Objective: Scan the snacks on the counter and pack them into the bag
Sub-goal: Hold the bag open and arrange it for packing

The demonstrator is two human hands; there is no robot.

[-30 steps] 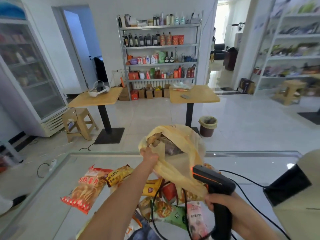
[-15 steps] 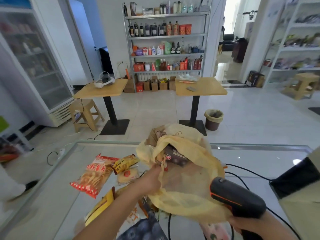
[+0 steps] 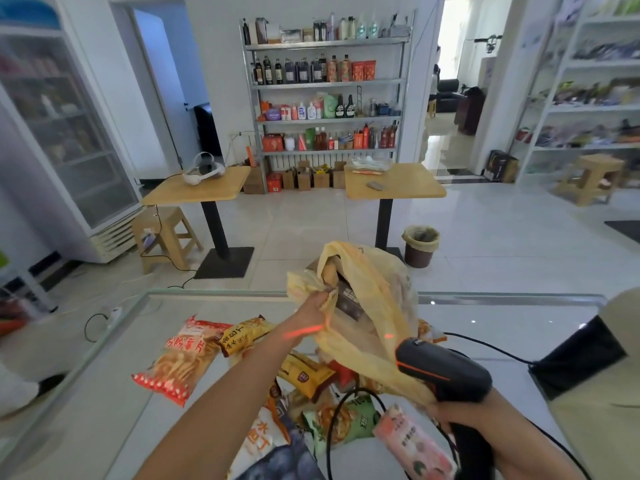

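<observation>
Glass shop counter (image 3: 104,393). My left hand (image 3: 313,306) pinches the rim of a yellow bag (image 3: 374,306), held above the counter's middle; my right hand (image 3: 457,415) grips the scanner (image 3: 443,370). Loose snacks (image 3: 311,375) lie toward the near edge. The bag seems thin and floppy: hold its handles.

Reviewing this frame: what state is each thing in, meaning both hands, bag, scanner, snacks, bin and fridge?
Bag: open, held up, packets inside.
Left hand: grips the bag's rim.
Right hand: grips the scanner's handle.
Scanner: on, red beam across the left wrist.
Snacks: loose on the counter, not yet packed.
Bin: upright, lined.
Fridge: door shut.
</observation>
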